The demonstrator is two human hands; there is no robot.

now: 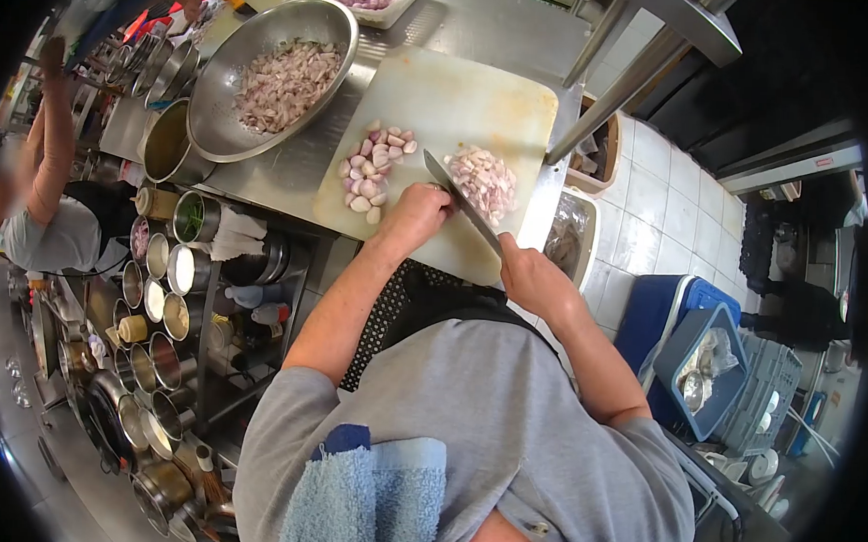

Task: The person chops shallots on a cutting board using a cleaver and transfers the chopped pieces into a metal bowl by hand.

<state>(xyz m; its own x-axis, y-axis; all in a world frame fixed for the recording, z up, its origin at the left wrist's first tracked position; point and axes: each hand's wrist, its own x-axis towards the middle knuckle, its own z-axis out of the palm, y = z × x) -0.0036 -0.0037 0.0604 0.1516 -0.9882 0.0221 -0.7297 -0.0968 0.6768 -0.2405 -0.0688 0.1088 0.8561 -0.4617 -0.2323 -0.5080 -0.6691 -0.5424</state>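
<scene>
My right hand (542,279) grips the handle of a kitchen knife (468,207), its blade slanting over the cutting board (461,88). Close against the blade, my left hand (419,215) is closed with its fingers curled; whatever is under the fingertips is hidden. A heap of chopped shallots (486,184) lies on the far right side of the blade. Left of it, above my left hand, sits a pile of peeled shallots (369,169), several whole or halved.
A large steel bowl (208,116) of chopped shallots stands left of the board, with a white tub (407,8) of shallots behind. Pots and containers fill the left shelves. A metal post (596,109) rises at right. Another person (44,225) stands far left.
</scene>
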